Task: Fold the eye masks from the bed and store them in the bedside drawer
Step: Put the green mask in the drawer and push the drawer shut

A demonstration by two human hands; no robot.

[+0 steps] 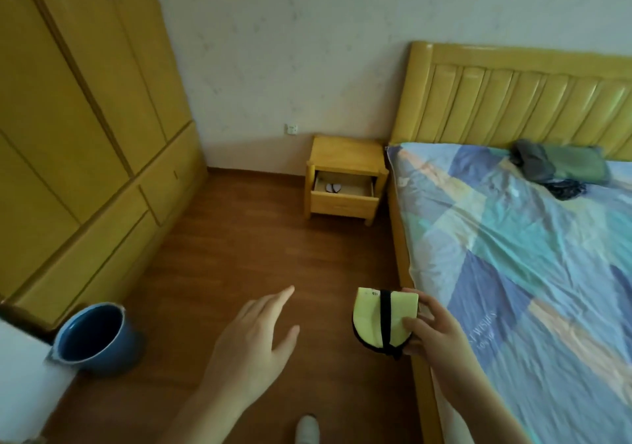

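Folded yellow eye mask (381, 320) in right hand (434, 330)

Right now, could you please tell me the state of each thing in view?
Yellow eye mask: folded, held in right hand.
Left hand: open, empty.
Bedside drawer: pulled open, something inside.
Blue bucket: upright.
Wardrobe: doors closed.

The bed (513, 255) (patchwork sheet) carried a grey-green fabric pile (561, 166) near the headboard; the wooden floor (239, 238) bore a bedside cabinet (345, 177) and blue bucket (95, 337).
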